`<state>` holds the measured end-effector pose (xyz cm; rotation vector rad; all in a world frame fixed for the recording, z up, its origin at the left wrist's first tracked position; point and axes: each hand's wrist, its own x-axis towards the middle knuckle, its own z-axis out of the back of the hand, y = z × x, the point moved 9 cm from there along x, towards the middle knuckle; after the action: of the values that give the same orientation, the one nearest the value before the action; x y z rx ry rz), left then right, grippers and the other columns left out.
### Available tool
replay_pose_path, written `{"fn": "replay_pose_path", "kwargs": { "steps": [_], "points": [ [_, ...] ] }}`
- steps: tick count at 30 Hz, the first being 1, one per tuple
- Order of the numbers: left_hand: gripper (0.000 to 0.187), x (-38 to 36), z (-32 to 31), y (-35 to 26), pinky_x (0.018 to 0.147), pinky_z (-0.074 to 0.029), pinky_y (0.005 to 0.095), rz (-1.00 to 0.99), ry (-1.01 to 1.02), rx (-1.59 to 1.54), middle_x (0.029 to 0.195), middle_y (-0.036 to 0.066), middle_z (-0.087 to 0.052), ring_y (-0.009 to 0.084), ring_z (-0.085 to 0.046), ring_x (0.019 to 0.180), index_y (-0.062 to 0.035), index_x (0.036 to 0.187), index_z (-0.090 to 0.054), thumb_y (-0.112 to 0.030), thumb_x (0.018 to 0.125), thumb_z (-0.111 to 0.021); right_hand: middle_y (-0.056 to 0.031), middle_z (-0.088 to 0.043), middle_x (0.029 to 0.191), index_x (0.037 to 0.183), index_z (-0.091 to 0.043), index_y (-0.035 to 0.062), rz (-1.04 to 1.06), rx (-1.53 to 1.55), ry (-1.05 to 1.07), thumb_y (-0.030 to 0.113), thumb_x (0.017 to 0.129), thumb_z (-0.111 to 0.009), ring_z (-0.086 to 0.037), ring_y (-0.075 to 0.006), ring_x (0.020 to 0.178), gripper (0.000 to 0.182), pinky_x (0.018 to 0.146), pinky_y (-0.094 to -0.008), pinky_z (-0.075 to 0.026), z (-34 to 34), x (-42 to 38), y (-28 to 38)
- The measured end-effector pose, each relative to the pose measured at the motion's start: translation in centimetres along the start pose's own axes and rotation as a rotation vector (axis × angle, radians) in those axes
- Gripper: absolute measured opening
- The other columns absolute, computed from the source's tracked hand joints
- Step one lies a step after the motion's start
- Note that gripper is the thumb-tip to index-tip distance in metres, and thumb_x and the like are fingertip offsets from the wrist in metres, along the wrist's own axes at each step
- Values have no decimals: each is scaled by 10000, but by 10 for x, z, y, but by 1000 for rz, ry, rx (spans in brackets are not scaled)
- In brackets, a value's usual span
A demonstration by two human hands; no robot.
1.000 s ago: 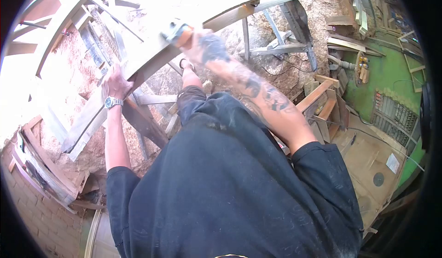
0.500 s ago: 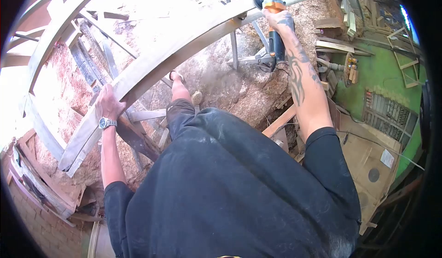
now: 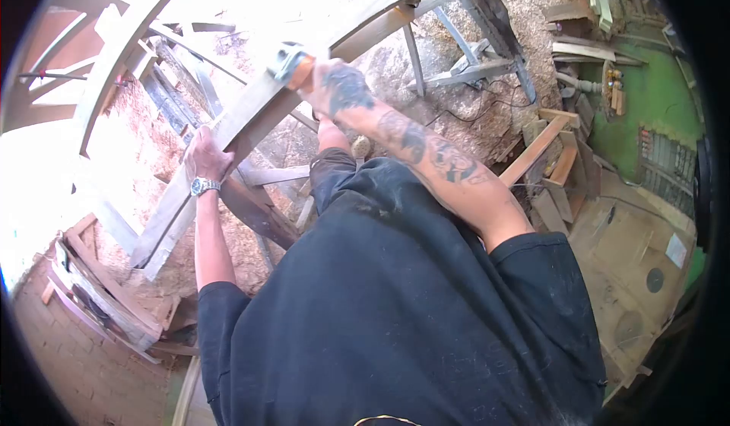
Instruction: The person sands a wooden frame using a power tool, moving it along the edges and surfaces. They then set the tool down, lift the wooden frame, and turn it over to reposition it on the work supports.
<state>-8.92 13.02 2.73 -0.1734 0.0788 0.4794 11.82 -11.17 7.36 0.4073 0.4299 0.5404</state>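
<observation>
A long curved wooden beam runs diagonally in front of me, from the lower left to the upper right. My left hand, with a watch at the wrist, grips it near its lower left end, thumb on the near side. In my right hand is an orange angle grinder, blurred by motion. Its head is over the beam's top face, a short way up from my left hand. My right forearm reaches across my body, and the grinder's handle is mostly hidden behind the hand.
Another curved beam stands at the left. A wooden trestle and a power cable are beyond the beam, over sawdust-covered ground. Timber offcuts and a flat cardboard sheet lie to the right.
My right hand has swept the grinder left along the beam, from its far upper right part to near my left hand. The left hand keeps its grip; the whole view has shifted slightly.
</observation>
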Motion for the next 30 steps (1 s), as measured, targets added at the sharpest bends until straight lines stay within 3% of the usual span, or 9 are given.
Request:
{"fn": "replay_pose_path", "kwargs": {
  "steps": [5,9,12,14,18,21,26,28,30],
  "points": [
    [460,-2,-8,6,813,-565,501,36,32,17,970,190,-670,412,-684,932,-46,1020,-552,-214,685,-818,-245,-759,943,1172,-615,-68,18,51,39,309,835,-798,-777,-381,919,537,811,-458,-643,1,-8,12],
    [445,-1,-7,5,819,-559,498,9,-4,16,964,178,-666,403,-677,934,-53,997,-544,-184,658,-801,-218,-741,910,1218,-505,-100,-66,-2,-28,460,958,-724,-768,-310,754,656,659,-401,-657,59,2,-56],
    [439,0,0,-1,804,-559,495,7,-13,-20,960,173,-665,397,-677,924,-56,968,-545,-188,640,-805,-241,-735,1001,1238,-497,-131,-169,-20,-182,476,929,-757,-765,-307,840,729,683,-379,-649,114,19,-130],
    [435,0,3,-3,796,-562,493,16,11,-4,961,169,-667,389,-680,922,-58,957,-548,-196,636,-806,-292,-736,1038,1202,-611,-100,-252,-96,-305,547,858,-790,-772,-362,910,754,785,-455,-639,140,45,-196],
    [493,-1,-6,7,799,-582,474,-1,9,27,975,158,-673,366,-695,930,-67,984,-569,-262,624,-844,-293,-748,1034,1183,-642,-109,-357,-135,-301,619,794,-781,-772,-382,958,837,828,-449,-625,156,61,-219],
    [533,2,-4,8,812,-589,465,5,11,22,990,149,-679,359,-704,934,-76,1010,-580,-302,619,-862,-298,-734,1055,1219,-586,-132,-173,-124,-379,542,822,-799,-763,-409,954,811,832,-441,-619,114,43,-164],
    [541,0,-3,9,817,-591,457,-6,12,16,1012,138,-694,358,-708,925,-84,1037,-590,-316,630,-861,-286,-740,936,1186,-501,-100,-90,76,-116,379,887,-789,-762,-454,876,634,763,-481,-636,29,-12,-27],
    [540,-2,-2,11,813,-589,462,8,6,34,1000,142,-697,361,-708,921,-83,1031,-591,-313,627,-866,-281,-735,947,1283,-474,-135,-53,47,2,389,879,-792,-767,-411,884,734,729,-447,-645,-10,-18,7],
    [542,-2,-2,7,807,-585,469,19,7,37,983,148,-699,365,-707,919,-81,1025,-593,-309,624,-878,-253,-733,996,1176,-615,-57,52,-25,134,426,859,-786,-760,-404,918,603,803,-460,-636,-49,-19,31]
  ]
}}
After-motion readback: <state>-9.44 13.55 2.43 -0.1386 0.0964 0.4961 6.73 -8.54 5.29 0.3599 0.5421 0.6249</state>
